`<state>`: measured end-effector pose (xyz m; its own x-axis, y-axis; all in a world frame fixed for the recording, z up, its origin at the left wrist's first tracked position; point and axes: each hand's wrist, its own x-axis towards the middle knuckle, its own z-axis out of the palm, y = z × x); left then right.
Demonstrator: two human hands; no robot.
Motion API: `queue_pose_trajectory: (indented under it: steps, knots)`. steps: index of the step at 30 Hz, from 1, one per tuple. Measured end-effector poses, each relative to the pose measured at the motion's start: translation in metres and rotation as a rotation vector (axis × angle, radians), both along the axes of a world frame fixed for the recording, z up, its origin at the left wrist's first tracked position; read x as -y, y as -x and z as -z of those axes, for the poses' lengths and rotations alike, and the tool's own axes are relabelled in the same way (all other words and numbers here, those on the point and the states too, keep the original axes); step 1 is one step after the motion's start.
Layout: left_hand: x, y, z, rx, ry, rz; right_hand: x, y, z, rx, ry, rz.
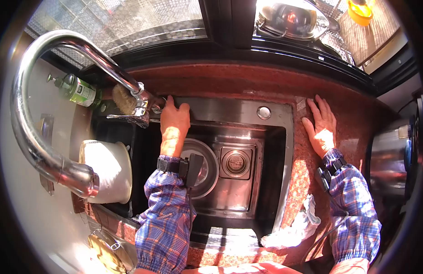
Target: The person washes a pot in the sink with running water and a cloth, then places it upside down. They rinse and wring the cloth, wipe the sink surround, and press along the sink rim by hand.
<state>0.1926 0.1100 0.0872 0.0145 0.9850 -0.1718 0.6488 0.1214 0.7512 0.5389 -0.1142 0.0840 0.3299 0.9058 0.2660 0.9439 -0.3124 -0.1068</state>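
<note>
My left hand [174, 124] is at the back rim of the sink [220, 108], right beside the base of the chrome faucet [143, 107]. Its fingers are curled; whether they grip the faucet's end or only touch it is hidden. Below that hand a round metal pan [207, 153] lies in the basin, partly covered by my wrist and sleeve. My right hand [322, 128] rests flat on the red stone counter [300, 176] to the right of the sink, fingers spread and holding nothing.
The faucet's tall spout arches over a white pot [106, 169] at left. Behind it are a green soap bottle [81, 90] and a brown scrubber [124, 99]. A crumpled white cloth [296, 226] lies at the front right. A steel pot [389, 157] stands far right.
</note>
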Motion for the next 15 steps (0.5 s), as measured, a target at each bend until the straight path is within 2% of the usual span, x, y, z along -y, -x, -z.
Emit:
queue_pose_trajectory:
  steps: [2, 4, 8, 10, 13, 15]
  knots:
    - [-0.002, -0.001, -0.004, -0.02, 0.003, 0.022, 0.0, 0.0, 0.002, -0.001, -0.001, 0.002]
    - [0.002, -0.005, -0.017, 0.259, 0.113, 0.014, 0.0, -0.002, 0.004, 0.012, -0.007, 0.0]
    - [0.021, -0.021, -0.017, 0.431, 0.125, 0.148, 0.0, -0.001, 0.004, 0.016, 0.003, 0.007]
    - [0.023, -0.03, 0.004, 0.128, -0.048, 0.285, 0.0, -0.001, 0.004, 0.018, 0.0, 0.007]
    - [0.035, -0.041, -0.003, 0.064, -0.042, 0.259, 0.0, -0.002, 0.003, 0.011, -0.005, 0.007]
    - [0.044, -0.045, -0.012, -0.084, -0.162, 0.38, 0.0, 0.0, 0.003, -0.001, -0.009, 0.003]
